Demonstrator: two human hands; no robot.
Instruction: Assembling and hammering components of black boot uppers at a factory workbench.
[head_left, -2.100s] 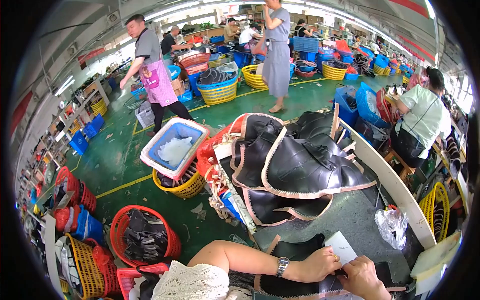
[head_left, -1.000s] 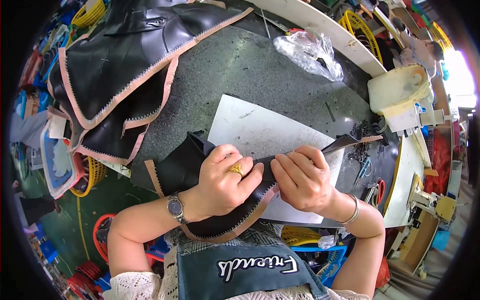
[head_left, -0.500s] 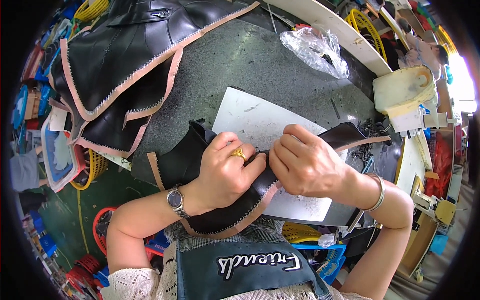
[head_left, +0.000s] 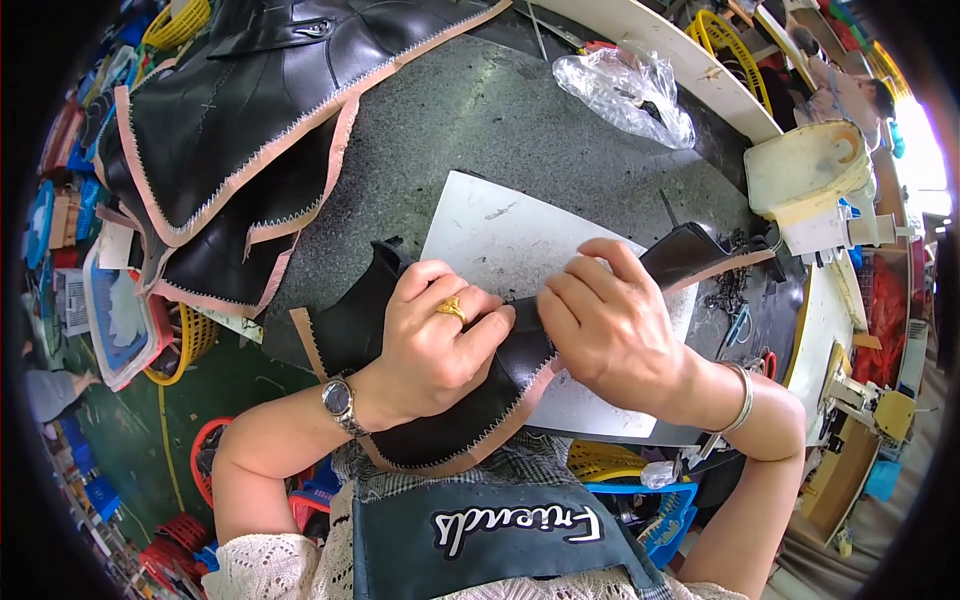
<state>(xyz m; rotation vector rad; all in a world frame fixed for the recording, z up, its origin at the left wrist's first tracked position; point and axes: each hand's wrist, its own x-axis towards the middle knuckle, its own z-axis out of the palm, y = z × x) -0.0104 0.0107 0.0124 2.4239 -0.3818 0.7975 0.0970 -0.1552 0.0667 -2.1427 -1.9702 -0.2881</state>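
Both hands are closed on a black leather boot upper (head_left: 440, 430) with a pinkish-tan zigzag-stitched edge strip, which lies partly over my lap and partly over a white board (head_left: 480, 225). My left hand (head_left: 440, 335), wearing a gold ring, pinches the leather at its upper middle. Beside it, a short gap to the right, my right hand (head_left: 615, 325) grips the same edge with curled fingers. The fingertips and whatever lies beneath them are hidden. One end of the upper extends right past my right hand, toward a heap of dark scraps (head_left: 735, 290).
More black leather uppers (head_left: 260, 130) are stacked at the far left of the grey table (head_left: 420, 140). A clear plastic bag (head_left: 630, 95) lies at the back. At right stands a cream plastic container (head_left: 805, 170). Yellow (head_left: 605, 462) and blue (head_left: 670, 520) baskets sit below the table's front edge.
My hands have drawn slightly apart, the left one shifting a little left along the leather edge. The right end of the upper has lifted and turned slightly.
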